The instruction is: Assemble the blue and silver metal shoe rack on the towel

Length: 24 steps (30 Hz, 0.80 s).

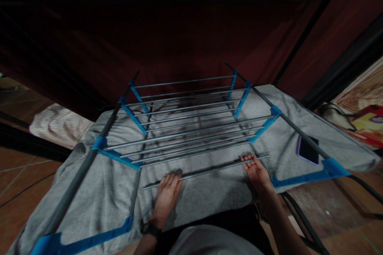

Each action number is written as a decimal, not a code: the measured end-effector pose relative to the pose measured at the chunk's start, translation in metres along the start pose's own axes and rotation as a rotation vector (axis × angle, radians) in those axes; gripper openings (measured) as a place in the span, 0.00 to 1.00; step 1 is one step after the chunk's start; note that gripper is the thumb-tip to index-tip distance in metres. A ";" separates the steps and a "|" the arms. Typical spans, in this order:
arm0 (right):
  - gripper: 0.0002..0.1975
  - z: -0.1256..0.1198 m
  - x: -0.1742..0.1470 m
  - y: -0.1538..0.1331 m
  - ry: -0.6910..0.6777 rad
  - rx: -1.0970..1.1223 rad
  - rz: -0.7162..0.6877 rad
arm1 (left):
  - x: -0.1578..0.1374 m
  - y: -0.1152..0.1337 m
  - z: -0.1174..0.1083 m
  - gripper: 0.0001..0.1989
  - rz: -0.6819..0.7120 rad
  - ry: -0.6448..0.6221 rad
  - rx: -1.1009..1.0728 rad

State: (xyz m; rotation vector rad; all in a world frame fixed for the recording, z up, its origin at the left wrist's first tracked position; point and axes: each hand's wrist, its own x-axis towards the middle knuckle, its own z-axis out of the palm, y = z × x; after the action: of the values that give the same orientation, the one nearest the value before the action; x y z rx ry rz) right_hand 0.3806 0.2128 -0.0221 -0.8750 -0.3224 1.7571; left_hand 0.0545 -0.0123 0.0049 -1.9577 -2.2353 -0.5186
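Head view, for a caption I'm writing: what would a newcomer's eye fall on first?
Probably the blue-jointed rack, spread across the grey blanket mid-picture. Next, in front of it, the left hand and right hand on a loose rod. Then the dark phone on the blanket at right.

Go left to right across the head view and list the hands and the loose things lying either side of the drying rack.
Striped cloth → left hand → right hand → phone → red-and-yellow package.
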 end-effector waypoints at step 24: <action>0.03 -0.004 0.004 0.001 -0.003 0.040 0.008 | -0.002 0.002 -0.005 0.15 0.010 0.054 0.011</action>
State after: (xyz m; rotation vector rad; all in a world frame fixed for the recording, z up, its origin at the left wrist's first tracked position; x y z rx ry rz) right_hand 0.3825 0.2150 -0.0272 -0.8468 -0.2849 1.7665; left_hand 0.0563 -0.0158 0.0088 -1.9252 -2.1900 -0.5504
